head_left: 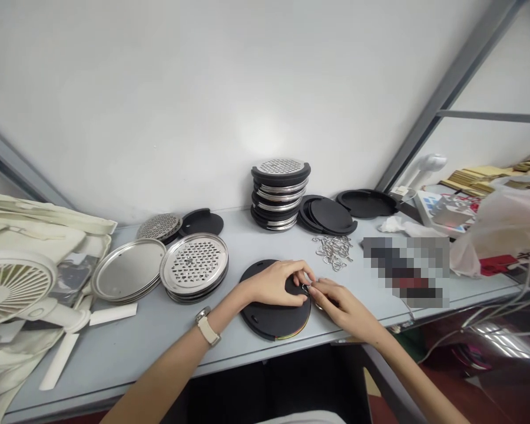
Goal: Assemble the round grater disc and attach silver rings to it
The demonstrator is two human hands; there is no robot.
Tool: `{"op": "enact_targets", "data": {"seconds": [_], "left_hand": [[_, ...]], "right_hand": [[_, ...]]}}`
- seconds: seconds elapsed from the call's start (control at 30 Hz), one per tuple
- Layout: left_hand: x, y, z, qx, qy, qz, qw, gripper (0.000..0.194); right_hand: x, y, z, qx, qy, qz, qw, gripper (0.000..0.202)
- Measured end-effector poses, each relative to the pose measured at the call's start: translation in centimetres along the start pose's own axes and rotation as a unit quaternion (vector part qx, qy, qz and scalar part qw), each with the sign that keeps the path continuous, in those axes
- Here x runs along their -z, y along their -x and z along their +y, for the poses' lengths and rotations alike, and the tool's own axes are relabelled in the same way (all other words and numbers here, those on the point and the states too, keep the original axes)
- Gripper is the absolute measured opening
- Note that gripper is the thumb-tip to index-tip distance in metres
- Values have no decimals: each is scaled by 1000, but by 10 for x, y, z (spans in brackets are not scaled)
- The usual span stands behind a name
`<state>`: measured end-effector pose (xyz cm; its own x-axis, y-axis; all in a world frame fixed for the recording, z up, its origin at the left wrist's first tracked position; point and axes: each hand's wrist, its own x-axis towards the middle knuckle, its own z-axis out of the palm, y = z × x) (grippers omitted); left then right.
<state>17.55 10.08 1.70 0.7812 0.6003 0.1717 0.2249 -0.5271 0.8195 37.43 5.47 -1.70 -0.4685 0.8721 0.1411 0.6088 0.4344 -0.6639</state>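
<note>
A: How are the person's arms set?

B: Both reach in from the near side, elbows wide, wrists turned inward. The left hand [280,284] lies palm down across the black disc [274,321], with a pale-strapped watch [208,327] on its wrist. The right hand [338,300] meets it at the disc's right edge.

A: And the fingers?

B: The left thumb and forefinger stand apart in an arch, tips near a small metal clip [305,288]; whether they grip it cannot be told. The right thumb and forefinger are pressed together, pinching the clip's outer end.

A: Any writing?

B: A white box [439,212] at the right carries blue markings (too small to read from here).

A: Which way does the disc point?

B: It lies flat on the table [229,359], near the front edge, broad face up; being round, it has no long axis. One slot sits toward its far left rim, another nearer left, and red, yellow and green show at its near-right rim. The clip slants from far left toward near right, as far as it shows.
</note>
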Motion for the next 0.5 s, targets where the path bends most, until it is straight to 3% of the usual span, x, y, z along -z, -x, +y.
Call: {"op": "enact_targets", "data": {"seconds": [0.5], "left_hand": [[-1, -1, -2, 16, 11, -4, 1000, 44]], "right_hand": [[1, 1, 1, -23, -52, 19, 998, 36]]}}
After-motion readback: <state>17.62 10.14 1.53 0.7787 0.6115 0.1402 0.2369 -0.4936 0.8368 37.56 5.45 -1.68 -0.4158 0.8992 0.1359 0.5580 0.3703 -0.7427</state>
